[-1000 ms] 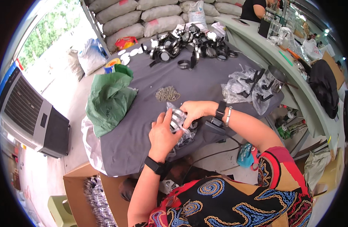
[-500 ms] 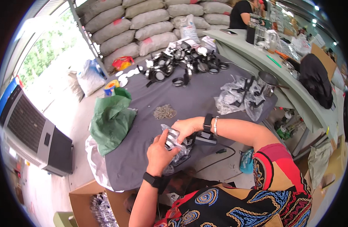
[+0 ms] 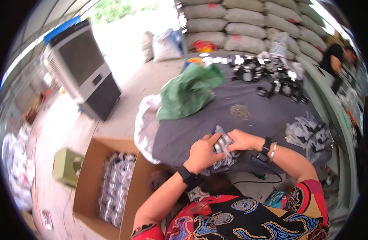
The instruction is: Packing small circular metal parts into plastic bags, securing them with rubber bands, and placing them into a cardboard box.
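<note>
ok so biggest change in the last sec: the view swung left, so the open carton (image 3: pixel 142 176) left of and below the hands now shows almost whole, w/ its shiny wrapped pieces (image 3: pixel 116 188). Hands themselves barely changed: still on the same bagged shiny piece (image 3: pixel 222 144), so afaict nothing's been finished or set down, imo it's mid-handling.

L hand (image 3: pixel 203 154) is curled round the near left side of it, R hand (image 3: pixel 243 142) pinches the far right side, fingers closed, so the piece sits right btwn them, over the near edge of the grey cloth (image 3: pixel 180 136).

Counts: 2 hands, 1 piece gripped (can't tell if there's more inside the plastic), 1 carton, contents too many to count. 1 green sack (image 3: pixel 188 96) beyond the L hand, 1 small chain heap (image 3: pixel 240 112) just past the hands, 1 clear bag w/ black straps (image 3: pixel 310 136) off to the right, approx 4 loose white discs (image 3: pixel 217 60) far ahead. Black-banded pile (image 3: pixel 252 72) beyond: lots, too blurry tbh.
</note>
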Demonstrator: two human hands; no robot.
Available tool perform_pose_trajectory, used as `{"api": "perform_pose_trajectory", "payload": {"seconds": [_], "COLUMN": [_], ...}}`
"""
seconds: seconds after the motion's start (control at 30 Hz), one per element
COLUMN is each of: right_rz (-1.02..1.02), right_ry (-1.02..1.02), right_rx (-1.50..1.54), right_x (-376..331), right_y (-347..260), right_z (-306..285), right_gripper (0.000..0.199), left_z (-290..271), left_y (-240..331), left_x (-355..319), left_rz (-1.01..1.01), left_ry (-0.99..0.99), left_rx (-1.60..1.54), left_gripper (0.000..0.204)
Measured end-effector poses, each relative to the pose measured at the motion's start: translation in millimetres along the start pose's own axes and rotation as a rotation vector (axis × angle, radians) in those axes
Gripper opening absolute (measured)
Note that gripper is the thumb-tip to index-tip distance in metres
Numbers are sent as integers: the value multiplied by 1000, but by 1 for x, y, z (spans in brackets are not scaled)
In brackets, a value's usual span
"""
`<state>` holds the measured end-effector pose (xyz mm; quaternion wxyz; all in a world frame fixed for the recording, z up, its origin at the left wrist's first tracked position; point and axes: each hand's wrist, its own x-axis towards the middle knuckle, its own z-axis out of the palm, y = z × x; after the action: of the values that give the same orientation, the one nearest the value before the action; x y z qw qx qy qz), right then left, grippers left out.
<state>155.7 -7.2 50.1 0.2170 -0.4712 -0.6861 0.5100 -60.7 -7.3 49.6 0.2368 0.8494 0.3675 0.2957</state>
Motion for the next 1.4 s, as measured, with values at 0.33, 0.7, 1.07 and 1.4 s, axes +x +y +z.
{"api": "perform_pose_trajectory", "payload": {"seconds": [0.33,0.7,1.07,1.4], "right_rz": [-292,-127,57,287], "right_ry": [-417,-932,-1129,-1225], "right_rx": [-186,-129,-252,-226], "right_x": [146,320,413,429], "right_y": [-139,-228,-107,24], "right_z": [119,331,451,501], "right_gripper": [27,21,21,26], "left_z": [-157,-284,-194,-88], "left_y": [-51,-161,-296,-350], "left_x": [-120,-279,-367,-402], "left_rz": [-290,-773,-920,-969], "left_ry": [290,490,555,471], "left_rx": [34,-276,-222,-60], "left_gripper": [69,73,77,83]}}
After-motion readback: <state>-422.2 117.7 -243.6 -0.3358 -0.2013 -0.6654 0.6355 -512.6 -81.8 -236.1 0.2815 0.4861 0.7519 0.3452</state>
